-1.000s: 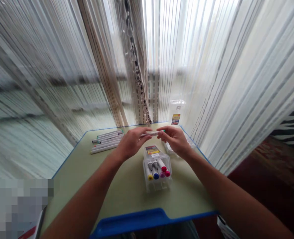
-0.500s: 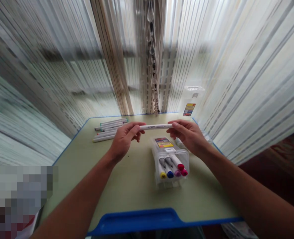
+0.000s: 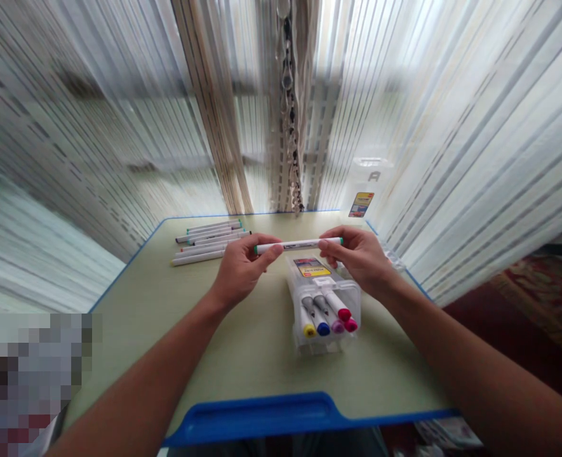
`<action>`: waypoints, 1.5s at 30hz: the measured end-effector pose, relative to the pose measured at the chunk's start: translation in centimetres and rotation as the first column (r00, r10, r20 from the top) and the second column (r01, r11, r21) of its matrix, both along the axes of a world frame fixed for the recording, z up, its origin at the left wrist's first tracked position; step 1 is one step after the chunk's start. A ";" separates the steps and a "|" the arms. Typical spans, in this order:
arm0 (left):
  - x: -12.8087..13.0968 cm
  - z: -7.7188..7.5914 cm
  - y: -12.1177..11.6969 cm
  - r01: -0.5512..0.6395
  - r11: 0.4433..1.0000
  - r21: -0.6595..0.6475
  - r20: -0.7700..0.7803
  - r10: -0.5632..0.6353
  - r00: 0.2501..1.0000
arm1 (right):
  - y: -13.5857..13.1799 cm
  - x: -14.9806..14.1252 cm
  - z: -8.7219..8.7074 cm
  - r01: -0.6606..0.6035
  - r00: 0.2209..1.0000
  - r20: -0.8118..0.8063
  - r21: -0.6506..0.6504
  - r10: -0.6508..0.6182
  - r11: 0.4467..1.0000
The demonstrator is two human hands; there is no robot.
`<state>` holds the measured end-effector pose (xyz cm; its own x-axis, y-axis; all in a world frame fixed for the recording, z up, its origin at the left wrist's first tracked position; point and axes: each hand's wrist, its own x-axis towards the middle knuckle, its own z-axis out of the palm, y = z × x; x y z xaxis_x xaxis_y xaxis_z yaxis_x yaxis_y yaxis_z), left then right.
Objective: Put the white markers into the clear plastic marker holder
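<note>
A white marker with green end caps [image 3: 300, 244] is held level above the table, one end in each hand. My left hand [image 3: 240, 271] pinches its left end and my right hand [image 3: 361, 259] pinches its right end, both closed on it. Just below and toward me lies a clear plastic marker case [image 3: 325, 303] on the green table [image 3: 242, 343]. It holds several markers with yellow, blue, purple and red caps facing me.
A row of several white markers [image 3: 209, 240] lies at the table's far left. A clear lid with a label [image 3: 362, 197] stands at the far right corner. Striped curtains hang close behind and to both sides. A blue tray edge [image 3: 261, 416] runs along the near side.
The view shifted down and steadied. Both hands drew slightly apart along the marker, so its green end caps now show; the marker stays level above the case.
</note>
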<state>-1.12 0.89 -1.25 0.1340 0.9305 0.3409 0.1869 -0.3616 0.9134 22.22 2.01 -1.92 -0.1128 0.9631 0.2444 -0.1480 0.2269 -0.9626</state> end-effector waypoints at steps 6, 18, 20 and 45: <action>0.1 0.1 0.0 0.036 0.999 -0.030 0.147 -0.031 0.989 | 0.2 0.2 -0.3 -0.027 0.999 -0.033 -0.045 0.025 0.999; -0.1 -0.4 0.5 0.142 0.981 -0.131 0.370 -0.085 0.925 | 0.0 0.3 0.1 -0.072 0.992 -0.115 -0.124 0.058 0.990; -0.1 -0.4 0.4 0.116 0.986 -0.122 0.328 -0.070 0.942 | -0.1 0.2 0.2 -0.060 0.994 -0.093 -0.123 0.048 0.991; -0.3 -0.6 0.7 0.166 0.969 -0.184 0.406 -0.079 0.910 | 0.0 0.4 0.2 -0.050 0.995 -0.100 -0.203 0.030 0.978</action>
<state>-1.46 1.55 -1.87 0.1473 0.9709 0.1886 -0.2359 -0.1507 0.9600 22.61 2.00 -1.68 -0.1377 0.9890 0.0535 -0.2469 0.0181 -0.9689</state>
